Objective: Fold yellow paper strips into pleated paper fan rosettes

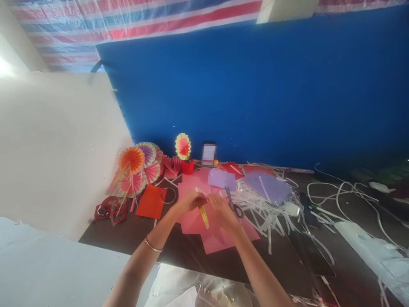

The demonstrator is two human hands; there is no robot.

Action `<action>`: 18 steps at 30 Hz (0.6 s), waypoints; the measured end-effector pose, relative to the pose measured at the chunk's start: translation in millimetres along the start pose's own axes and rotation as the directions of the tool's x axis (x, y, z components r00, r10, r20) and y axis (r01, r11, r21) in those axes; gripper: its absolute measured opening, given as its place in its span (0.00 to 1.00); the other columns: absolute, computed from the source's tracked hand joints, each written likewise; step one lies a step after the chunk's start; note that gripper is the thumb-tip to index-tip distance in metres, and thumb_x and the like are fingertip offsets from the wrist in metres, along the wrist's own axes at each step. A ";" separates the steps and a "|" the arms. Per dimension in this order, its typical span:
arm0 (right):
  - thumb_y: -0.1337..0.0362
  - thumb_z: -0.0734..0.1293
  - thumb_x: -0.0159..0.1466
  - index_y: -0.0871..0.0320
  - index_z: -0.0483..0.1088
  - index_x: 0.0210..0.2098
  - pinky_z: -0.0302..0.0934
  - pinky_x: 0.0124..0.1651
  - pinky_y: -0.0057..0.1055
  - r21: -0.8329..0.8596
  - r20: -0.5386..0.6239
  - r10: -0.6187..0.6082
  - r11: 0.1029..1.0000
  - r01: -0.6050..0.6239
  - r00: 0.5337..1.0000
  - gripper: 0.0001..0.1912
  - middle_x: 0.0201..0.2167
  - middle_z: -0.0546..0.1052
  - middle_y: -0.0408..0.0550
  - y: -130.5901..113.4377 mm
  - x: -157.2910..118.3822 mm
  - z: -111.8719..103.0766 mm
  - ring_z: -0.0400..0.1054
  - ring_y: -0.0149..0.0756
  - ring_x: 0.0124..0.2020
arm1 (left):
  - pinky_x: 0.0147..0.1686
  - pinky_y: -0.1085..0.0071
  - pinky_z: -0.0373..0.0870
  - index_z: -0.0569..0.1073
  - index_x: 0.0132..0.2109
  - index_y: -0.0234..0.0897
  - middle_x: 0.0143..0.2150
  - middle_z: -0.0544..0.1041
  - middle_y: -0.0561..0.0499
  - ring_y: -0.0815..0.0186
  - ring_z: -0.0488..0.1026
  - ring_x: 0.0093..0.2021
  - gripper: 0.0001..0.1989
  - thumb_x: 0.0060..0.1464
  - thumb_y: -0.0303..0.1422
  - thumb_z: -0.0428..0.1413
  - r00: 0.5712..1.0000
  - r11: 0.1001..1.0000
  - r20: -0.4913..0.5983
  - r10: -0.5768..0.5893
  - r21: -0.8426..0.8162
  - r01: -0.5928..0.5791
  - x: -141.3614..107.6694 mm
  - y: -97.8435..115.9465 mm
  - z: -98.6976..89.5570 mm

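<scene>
My left hand, with a bracelet on its wrist, has its fingers closed round a narrow yellow strip above the pink paper sheets. Close beside it on the right, my right hand reaches over the same sheets, palm down; its fingertips come near the top of the strip, and whether they grip anything is not clear. Dark-handled scissors lie just right of my right hand. An orange-red sheet and a thin ring are to the left.
Folded paper fans stand at the left back, near a red pot with a paper flower. A small framed screen leans at the back. Purple sheets, white paper strips and white cables spread rightward.
</scene>
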State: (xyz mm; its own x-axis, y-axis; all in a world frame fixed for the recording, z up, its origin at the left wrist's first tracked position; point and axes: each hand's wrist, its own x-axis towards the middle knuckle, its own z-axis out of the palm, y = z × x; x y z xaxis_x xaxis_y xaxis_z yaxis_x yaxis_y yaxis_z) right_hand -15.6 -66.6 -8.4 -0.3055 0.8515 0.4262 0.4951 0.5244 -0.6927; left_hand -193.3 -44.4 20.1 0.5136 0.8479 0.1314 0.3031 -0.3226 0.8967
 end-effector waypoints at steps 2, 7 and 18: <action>0.69 0.58 0.59 0.53 0.68 0.35 0.59 0.45 0.41 0.002 -0.048 -0.020 1.000 0.020 0.999 0.09 0.35 0.72 0.48 1.9 2.6 1.5 0.65 0.42 0.39 | 0.25 0.75 0.59 0.72 0.24 0.35 0.20 0.70 0.52 0.70 0.65 0.22 0.09 0.49 0.32 0.54 0.999 0.999 -0.036 0.001 -0.043 -0.003 -0.3 -2.9 1.3; 0.64 0.59 0.61 0.55 0.68 0.41 0.61 0.46 0.43 0.088 -0.186 0.055 0.995 -0.039 0.981 0.11 0.42 0.71 0.52 8.4 2.0 9.8 0.65 0.42 0.44 | 0.26 0.75 0.60 0.71 0.24 0.34 0.20 0.68 0.52 0.70 0.65 0.23 0.12 0.49 0.38 0.55 0.999 0.983 -0.050 0.016 -0.181 -0.024 -4.3 -5.5 1.3; 0.63 0.59 0.61 0.55 0.68 0.31 0.62 0.39 0.37 0.155 -0.111 0.117 0.983 -0.099 0.987 0.07 0.31 0.72 0.47 3.1 0.3 22.9 0.66 0.38 0.34 | 0.27 0.74 0.62 0.71 0.24 0.33 0.21 0.69 0.52 0.70 0.66 0.24 0.15 0.50 0.41 0.55 0.997 0.979 -0.067 -0.050 -0.203 0.036 -5.3 -6.1 -1.2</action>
State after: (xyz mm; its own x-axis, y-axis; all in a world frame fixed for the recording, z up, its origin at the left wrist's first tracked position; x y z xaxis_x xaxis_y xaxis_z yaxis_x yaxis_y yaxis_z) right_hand -32.9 -64.7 -23.7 -0.1535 0.9016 0.4045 0.3909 0.4313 -0.8131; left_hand -198.8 -46.5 14.5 0.4431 0.8892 0.1142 0.1523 -0.2002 0.9678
